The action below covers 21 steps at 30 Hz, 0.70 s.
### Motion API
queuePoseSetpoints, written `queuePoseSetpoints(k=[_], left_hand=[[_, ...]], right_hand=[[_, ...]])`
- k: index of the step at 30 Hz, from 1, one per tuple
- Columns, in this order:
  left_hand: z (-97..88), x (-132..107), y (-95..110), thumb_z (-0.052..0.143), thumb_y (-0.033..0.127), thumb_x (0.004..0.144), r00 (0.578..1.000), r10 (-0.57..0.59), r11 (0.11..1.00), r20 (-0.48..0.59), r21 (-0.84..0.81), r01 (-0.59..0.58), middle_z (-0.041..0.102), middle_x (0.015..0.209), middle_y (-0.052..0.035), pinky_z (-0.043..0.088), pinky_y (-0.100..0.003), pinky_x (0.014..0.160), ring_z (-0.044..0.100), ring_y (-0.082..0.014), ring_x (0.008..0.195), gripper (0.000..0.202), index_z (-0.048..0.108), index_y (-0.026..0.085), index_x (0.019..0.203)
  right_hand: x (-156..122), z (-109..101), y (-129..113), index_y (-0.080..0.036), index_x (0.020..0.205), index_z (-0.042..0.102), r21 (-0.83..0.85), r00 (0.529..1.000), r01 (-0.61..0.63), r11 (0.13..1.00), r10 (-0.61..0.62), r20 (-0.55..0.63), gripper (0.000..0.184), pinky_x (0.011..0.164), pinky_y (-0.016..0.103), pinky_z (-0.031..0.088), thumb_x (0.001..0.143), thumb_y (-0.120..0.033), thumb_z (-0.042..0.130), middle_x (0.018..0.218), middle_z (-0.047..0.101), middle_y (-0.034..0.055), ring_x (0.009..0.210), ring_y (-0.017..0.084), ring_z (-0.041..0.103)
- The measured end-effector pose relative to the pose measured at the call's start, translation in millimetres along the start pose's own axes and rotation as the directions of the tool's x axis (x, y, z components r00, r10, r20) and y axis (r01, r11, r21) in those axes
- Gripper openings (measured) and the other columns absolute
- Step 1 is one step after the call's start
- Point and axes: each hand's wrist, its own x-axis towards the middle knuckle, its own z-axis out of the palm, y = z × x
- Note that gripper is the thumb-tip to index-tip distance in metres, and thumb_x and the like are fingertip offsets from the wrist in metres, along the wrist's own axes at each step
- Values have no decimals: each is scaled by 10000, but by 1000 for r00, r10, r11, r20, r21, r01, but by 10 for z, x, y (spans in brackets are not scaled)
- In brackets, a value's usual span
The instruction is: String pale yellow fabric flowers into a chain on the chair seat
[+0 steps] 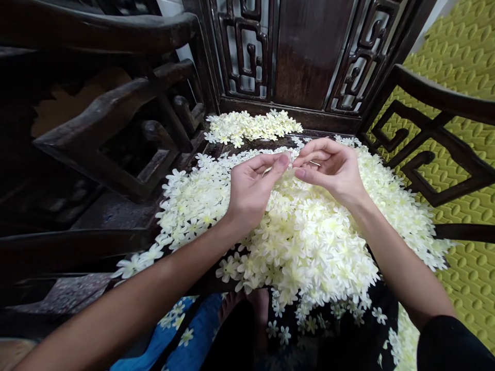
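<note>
My left hand [257, 183] is closed in a pinch, thumb against fingertips, above a big heap of small white flowers [305, 242] with pale yellow centres. Facing it, my right hand [330, 167] has curled fingers, with thumb and fingertips drawn together. The fingertips of both hands meet or nearly meet. A tiny pale bit shows between them, too small to make out. Flowers spread under and around both hands over the dark wooden seat. A separate flower pile [253, 126] lies beyond my hands, near the chair back.
Behind the flowers rises a carved dark chair back [309, 56]. An openwork armrest [116, 129] stands on the left, another armrest [433, 149] on the right. Yellow-green textured matting [460, 67] covers the right side. Blue fabric [201, 330] and scattered flowers lie below, near bare feet.
</note>
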Motion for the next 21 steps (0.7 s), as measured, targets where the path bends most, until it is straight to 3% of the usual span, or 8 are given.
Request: queuePoseSetpoints(k=[21], left_hand=[[-13, 2, -26, 824, 380, 772, 1000, 3, 1000, 8, -4, -3, 786, 977, -75, 542, -389, 985, 721, -212, 998, 213, 802, 207, 894]], right_hand=[[-2, -23, -15, -178, 956, 719, 6, 1000, -11, 1000, 11, -13, 373, 791, 273, 642, 649, -230, 923, 861, 783, 27, 819, 163, 761]])
